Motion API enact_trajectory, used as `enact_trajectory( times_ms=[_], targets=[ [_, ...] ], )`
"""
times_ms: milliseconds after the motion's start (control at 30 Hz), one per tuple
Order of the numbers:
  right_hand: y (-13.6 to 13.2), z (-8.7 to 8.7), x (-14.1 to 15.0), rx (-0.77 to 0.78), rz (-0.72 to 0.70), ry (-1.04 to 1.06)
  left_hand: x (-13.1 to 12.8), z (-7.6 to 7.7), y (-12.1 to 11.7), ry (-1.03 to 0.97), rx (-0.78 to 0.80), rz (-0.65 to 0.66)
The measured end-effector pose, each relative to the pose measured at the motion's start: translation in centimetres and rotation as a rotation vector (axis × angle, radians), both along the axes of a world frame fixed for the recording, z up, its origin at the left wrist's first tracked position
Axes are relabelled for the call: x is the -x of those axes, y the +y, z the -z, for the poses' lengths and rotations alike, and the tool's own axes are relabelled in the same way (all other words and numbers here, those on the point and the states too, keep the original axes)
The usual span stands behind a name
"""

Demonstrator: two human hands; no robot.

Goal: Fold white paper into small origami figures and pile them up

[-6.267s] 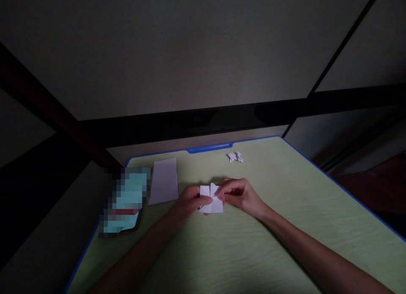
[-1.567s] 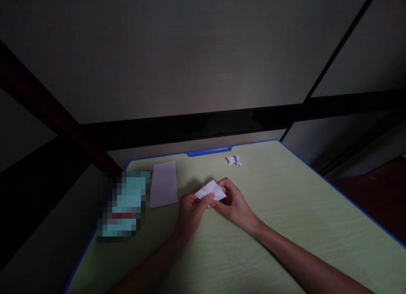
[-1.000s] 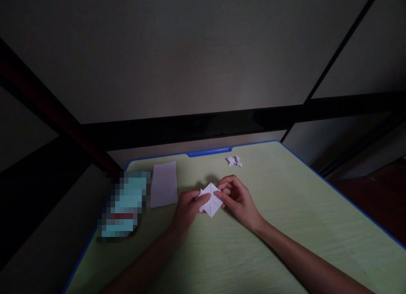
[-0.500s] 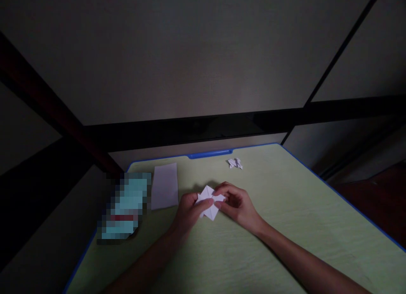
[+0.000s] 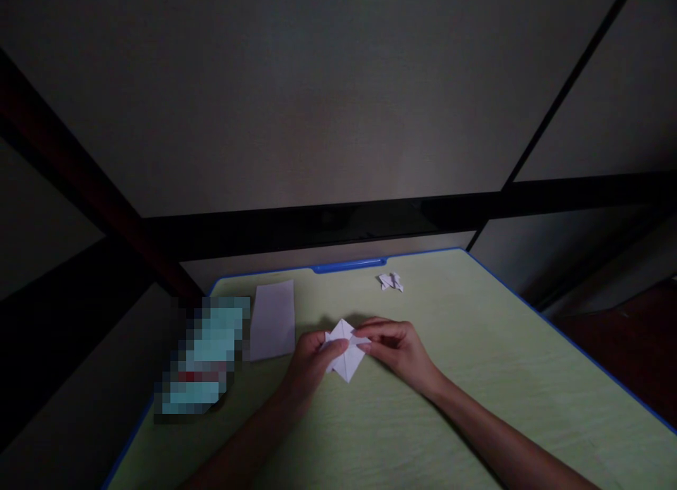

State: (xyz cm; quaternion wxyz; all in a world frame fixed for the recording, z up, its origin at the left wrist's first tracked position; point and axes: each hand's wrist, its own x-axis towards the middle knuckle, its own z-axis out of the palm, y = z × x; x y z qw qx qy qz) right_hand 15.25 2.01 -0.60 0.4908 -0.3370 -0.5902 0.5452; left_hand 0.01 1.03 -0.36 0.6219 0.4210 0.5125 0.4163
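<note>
"What's nearest the wearer?"

"The near stretch of a pale green table (image 5: 381, 433), with two forearms (image 5: 491, 423) reaching in above it"

"And the grip?"

"The left hand (image 5: 311, 356) pinches a folded white paper (image 5: 349, 365), thumb lying across its face, the other fingers partly hidden. The right hand (image 5: 399, 345) has thumb and forefinger pressed together on the paper's right-hand corner"

"Where is that paper, exactly?"

"Between the two hands, over the middle of the table, turned like a diamond with one point away from the wearer and a crease running down it. Whether it touches the table I can't tell"

"Anything off to the left?"

"A pixelated turquoise object (image 5: 214, 342) with a reddish band, too masked to name. Just beside it, on its right, a plain white sheet (image 5: 273, 321) lies flat"

"Farther out?"

"A small folded white piece (image 5: 391, 282), well apart from the sheet. Past that, a blue trough (image 5: 350, 266) in the table's far edge, then a pale wall (image 5: 317, 116) crossed by a black band (image 5: 307, 230)"
</note>
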Motion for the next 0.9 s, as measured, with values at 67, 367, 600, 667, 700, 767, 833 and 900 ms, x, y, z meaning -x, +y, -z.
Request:
enact_trajectory(
  times_ms=[67, 367, 600, 667, 700, 767, 833, 900],
  targets=[
    [0.1, 0.0, -0.2, -0.021, 0.002, -0.028, 0.0, -0.4, -0.1, 0.032, -0.003, 0.005],
    [0.2, 0.1, 0.3, 0.187, 0.039, 0.056, -0.6, -0.1, -0.5, 0.175, -0.134, 0.051],
    [-0.2, 0.4, 1.1, 0.291, 0.208, 0.104, -0.8, -0.2, -0.6, 0.195, -0.142, 0.039],
    [-0.2, 0.5, 1.1, 0.286, 0.227, 0.116, -0.8, -0.4, -0.6, 0.187, -0.124, 0.045],
    [-0.3, 0.5, 1.2, 0.286, 0.237, 0.126, -0.8, -0.4, -0.6, 0.185, -0.117, 0.046],
    [-0.3, 0.6, 1.2, 0.293, 0.256, 0.143, -0.8, -0.5, -0.5, 0.175, -0.105, 0.043],
    [-0.4, 0.5, 1.3, 0.300, 0.281, 0.148, -0.8, -0.4, -0.5, 0.155, -0.090, 0.037],
    [-0.5, 0.4, 1.4, 0.298, 0.299, 0.142, -0.7, -0.2, -0.4, 0.113, -0.070, 0.033]
  ],
)
